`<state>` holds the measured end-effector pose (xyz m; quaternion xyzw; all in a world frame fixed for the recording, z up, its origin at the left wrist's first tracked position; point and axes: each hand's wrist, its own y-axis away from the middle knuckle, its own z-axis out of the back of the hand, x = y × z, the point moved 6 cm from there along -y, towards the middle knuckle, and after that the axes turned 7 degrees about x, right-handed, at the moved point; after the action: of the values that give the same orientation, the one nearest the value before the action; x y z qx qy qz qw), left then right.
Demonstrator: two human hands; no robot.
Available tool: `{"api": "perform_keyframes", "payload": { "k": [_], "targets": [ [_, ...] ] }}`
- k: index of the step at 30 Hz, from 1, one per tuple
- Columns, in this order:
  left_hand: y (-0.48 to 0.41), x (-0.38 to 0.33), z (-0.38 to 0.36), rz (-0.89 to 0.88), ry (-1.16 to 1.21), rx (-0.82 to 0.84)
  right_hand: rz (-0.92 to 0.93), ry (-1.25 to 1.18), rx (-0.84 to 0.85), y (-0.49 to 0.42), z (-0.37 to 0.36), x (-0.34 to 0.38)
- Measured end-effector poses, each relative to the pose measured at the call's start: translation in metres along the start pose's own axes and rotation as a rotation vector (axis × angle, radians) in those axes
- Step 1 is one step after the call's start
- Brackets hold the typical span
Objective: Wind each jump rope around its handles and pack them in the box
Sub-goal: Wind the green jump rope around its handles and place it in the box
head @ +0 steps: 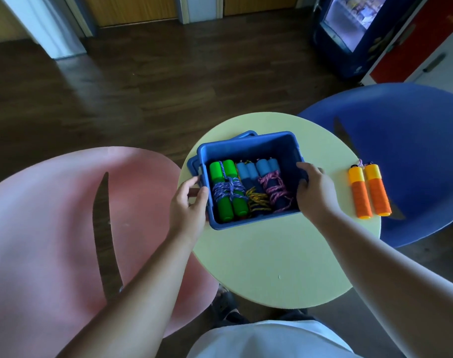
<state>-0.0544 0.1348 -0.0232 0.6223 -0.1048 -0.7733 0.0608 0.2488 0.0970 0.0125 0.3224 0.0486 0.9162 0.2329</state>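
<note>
The box point(248, 148) covers most of the blue lid point(246, 134) beneath it, leaving only the lid's far and left edges in sight, and the right grip point(315, 192) hides much of the box's right wall. The lower ends of the blue-capped ropes point(256, 169) are lost in shadow under their cords, and the orange rope point(370, 192) shows only a scrap of cord. Contents of the cooler point(354, 19) are too blurred to tell.

The round table point(271, 254) bears a blue lid point(246, 135), box point(248, 221) and orange-handled rope point(370, 193).

Arms extended, left hand point(188, 202) and right hand point(314, 192) grip the box point(251, 148).
</note>
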Motion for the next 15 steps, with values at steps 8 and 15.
{"api": "perform_keyframes", "payload": {
  "k": [8, 15],
  "targets": [
    [0.005, 0.002, 0.010, 0.029, 0.100, -0.050, 0.041, -0.046, 0.026, -0.020, 0.003, 0.016],
    [0.016, 0.002, 0.002, 0.056, 0.022, -0.141, 0.100, -0.024, 0.137, -0.040, 0.003, 0.008]
  ]
}}
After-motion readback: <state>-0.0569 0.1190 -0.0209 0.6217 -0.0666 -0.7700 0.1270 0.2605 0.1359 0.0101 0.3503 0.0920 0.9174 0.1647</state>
